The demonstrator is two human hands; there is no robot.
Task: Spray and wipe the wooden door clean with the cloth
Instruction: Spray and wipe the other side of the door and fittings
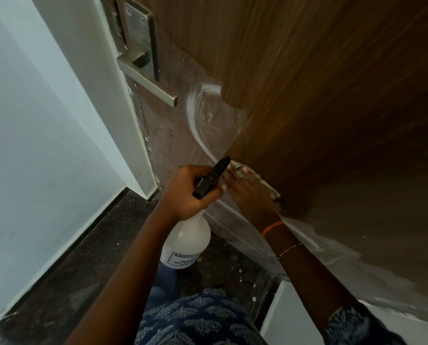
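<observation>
Mid-task: right hand (251, 192) presses cloth (262, 179) flat to door (320, 83) at the border between dark wiped wood and the hazy strip by the handle (148, 80), left hand (186, 190) grips spray bottle (185, 242); lower-left zone looks unwiped.

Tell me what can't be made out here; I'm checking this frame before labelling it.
All in the head view:
- Cloth: mostly hidden under the right hand.
- Bottle label: print too small, partly turned away.
- Sprayer trigger: covered by the left hand.
- Door: cut off by the top and right edges.
- Handle plate: top cut off.
</observation>
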